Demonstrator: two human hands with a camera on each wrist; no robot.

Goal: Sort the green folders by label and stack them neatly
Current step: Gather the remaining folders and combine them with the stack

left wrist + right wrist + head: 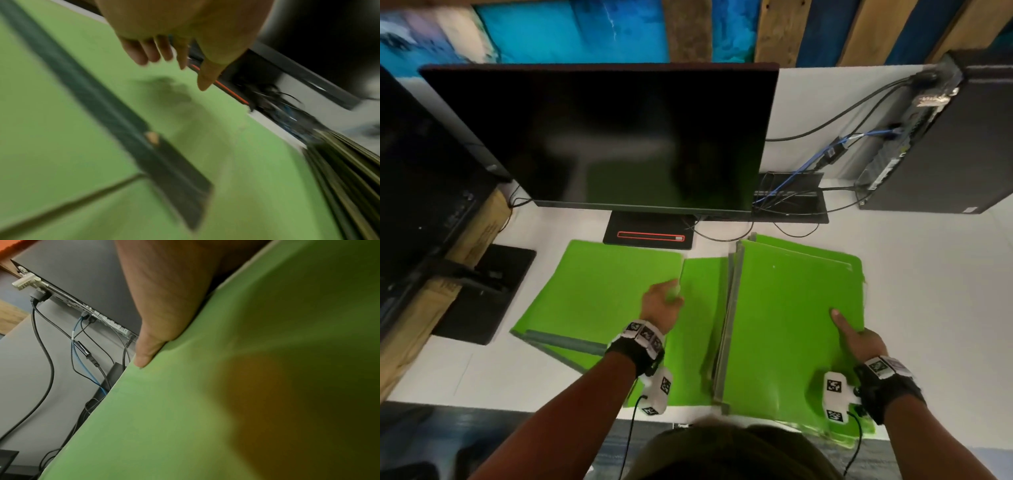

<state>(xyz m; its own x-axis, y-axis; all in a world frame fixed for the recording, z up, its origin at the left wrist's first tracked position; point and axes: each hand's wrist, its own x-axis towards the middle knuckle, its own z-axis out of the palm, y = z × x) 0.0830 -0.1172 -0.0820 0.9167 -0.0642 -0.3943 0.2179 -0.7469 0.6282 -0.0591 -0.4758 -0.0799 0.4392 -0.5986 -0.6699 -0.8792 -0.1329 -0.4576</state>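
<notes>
Green folders with grey spines lie on the white desk [928, 291]. One tilted folder [592, 291] is at the left, another flat folder [702, 308] sits in the middle, and a stack [791, 308] lies at the right. My left hand [664, 301] hovers over the middle folder, near the left folder's right edge. In the blurred left wrist view its fingers [144, 55] hang loose and hold nothing above the green folder [226, 146]. My right hand [856, 337] grips the stack's right edge with its thumb [150, 347] on the top folder [185, 418]. Its other fingers are hidden.
A dark monitor [599, 137] stands just behind the folders on its base [649, 236]. A computer tower [945, 144] with cables [808, 178] is at the back right. Another screen [421, 188], a cardboard box [479, 233] and a black base [486, 291] are at the left.
</notes>
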